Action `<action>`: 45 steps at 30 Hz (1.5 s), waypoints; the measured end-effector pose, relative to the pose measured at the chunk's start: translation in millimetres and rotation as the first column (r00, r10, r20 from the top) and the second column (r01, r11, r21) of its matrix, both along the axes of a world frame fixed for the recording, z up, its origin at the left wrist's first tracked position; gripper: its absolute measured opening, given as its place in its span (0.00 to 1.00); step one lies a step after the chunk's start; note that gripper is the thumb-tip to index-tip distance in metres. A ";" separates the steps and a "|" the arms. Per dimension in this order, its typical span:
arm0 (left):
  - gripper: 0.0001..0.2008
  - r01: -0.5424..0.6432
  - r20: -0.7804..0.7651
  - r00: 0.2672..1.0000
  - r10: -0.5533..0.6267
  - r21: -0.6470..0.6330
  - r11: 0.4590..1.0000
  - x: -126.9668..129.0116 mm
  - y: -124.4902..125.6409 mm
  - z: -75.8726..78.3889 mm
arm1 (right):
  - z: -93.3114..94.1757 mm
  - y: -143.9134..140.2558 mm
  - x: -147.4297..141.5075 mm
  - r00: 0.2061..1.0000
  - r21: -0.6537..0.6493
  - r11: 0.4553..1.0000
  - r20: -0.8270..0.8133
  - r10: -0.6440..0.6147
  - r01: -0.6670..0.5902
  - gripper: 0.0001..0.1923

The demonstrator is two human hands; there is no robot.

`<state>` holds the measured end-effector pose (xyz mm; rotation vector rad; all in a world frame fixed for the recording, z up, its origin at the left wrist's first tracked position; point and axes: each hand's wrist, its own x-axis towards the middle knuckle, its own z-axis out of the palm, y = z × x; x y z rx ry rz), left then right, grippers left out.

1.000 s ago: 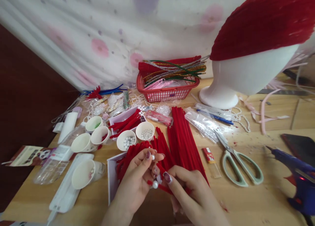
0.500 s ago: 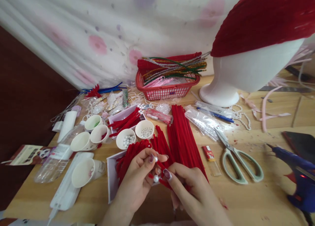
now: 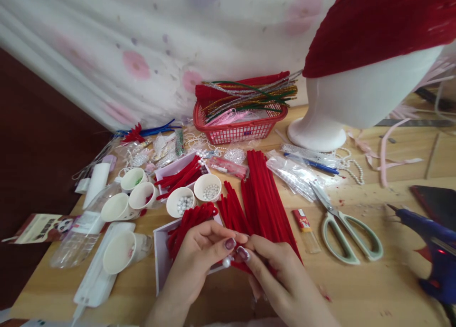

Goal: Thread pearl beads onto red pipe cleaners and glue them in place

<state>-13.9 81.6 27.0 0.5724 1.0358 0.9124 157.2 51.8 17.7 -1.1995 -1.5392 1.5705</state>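
1. My fingertips (image 3: 231, 244) meet at the middle bottom of the view, pinched narrow: the thumb and forefinger of my left hand (image 3: 199, 255) close on a white pearl bead (image 3: 226, 261), and my right hand (image 3: 278, 274) nips a short red pipe cleaner piece (image 3: 245, 267) just beside it.
2. The bead sits at the left end of that red piece. The piece's long axis runs roughly from 9 o'clock to 3 o'clock, bead end toward 9, and its right end disappears under my right fingers, so I cannot tell how far it goes.
3. Both hands hover just above the wooden table (image 3: 356, 289), over the near edge of a white box (image 3: 160, 255) of bent red stems.
4. At 12 o'clock from my fingers lies a bundle of long red pipe cleaners (image 3: 261, 194), its axis running from 12 to 6 with a slight lean, the near ends close to my right knuckles.
5. At 11 o'clock stand two paper cups of pearls (image 3: 181, 202); further cups lie toward 9 and 10 o'clock.
6. At 3 o'clock lie the scissors (image 3: 347, 232), blades pointing toward 11, with a lighter (image 3: 302, 222) between them and the bundle.
7. Far at 3 o'clock is a blue glue gun (image 3: 427, 232), nozzle pointing toward 9.
8. At 12 o'clock, well apart, sits a red basket (image 3: 235, 129); at 1 o'clock a white mannequin head (image 3: 349, 108) wears a red cap.
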 end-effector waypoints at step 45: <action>0.12 0.707 -0.897 -0.047 0.440 0.281 0.649 -13.0 67.3 4.5 | -26.4 -8.0 37.2 0.955 -0.114 0.952 -0.061 -0.291 0.283 0.19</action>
